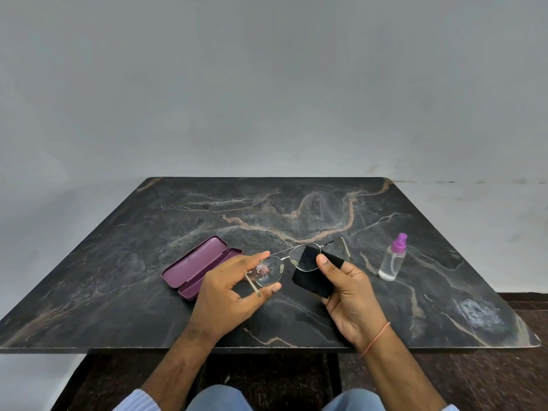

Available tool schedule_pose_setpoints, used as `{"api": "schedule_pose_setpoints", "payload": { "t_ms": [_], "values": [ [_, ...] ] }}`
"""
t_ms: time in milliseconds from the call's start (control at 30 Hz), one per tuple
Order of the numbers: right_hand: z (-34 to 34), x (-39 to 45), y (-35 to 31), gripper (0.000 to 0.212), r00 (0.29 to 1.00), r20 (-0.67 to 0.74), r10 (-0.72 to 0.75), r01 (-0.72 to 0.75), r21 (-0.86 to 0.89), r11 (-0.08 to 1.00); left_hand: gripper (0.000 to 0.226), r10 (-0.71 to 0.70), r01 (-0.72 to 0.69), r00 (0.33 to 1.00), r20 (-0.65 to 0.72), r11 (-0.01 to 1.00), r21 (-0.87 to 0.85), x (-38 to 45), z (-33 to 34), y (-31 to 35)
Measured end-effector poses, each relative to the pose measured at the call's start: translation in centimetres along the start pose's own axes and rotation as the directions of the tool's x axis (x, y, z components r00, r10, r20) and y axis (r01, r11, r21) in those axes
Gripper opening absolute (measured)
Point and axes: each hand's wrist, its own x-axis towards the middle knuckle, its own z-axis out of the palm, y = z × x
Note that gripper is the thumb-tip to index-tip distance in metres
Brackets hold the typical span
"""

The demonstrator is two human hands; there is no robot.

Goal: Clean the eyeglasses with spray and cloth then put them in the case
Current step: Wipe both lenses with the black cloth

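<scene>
My left hand pinches the eyeglasses with their long axis slanting up-right, while my right hand pinches the cloth on the nearer, right lens

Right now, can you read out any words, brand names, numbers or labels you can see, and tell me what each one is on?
No text can be read in this view.
Spray bottle: clear body, purple nozzle, no label visible.
Case: open, plain purple inside, no marking visible.
Cloth: plain black, no print visible.
Eyeglasses: any engraving on the thin metal frame is too small to tell.
</scene>
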Motion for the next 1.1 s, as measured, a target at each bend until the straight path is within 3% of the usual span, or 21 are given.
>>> {"api": "schedule_pose_setpoints", "payload": {
  "t_ms": [200, 500, 867, 1100],
  "values": [
    [-0.25, -0.20, -0.38, 0.035, 0.991, 0.082, 0.106, -0.099, -0.086, 0.991, 0.059, -0.035, 0.035, 0.999, 0.011, 0.999, -0.041, 0.12, -0.20, 0.31],
    [-0.55, -0.22, -0.82, 0.042, 0.949, 0.226, 0.218, -0.208, -0.066, 0.976, 0.059, -0.060, 0.067, 0.994, 0.090, 0.995, -0.074, 0.25, -0.30, -0.14],
    [-0.66, 0.02, -0.54, 0.025, 0.989, 0.138, 0.061, -0.072, 0.075, 0.995, 0.060, -0.032, 0.036, 0.995, 0.093, 0.999, -0.036, 0.26, -0.30, 0.11],
    [-0.81, 0.08, -0.58, 0.037, 0.959, 0.208, 0.192, -0.201, 0.026, 0.979, 0.060, -0.064, 0.071, 0.992, 0.107, 0.995, -0.067, 0.25, -0.45, 0.23]
  ]
}}
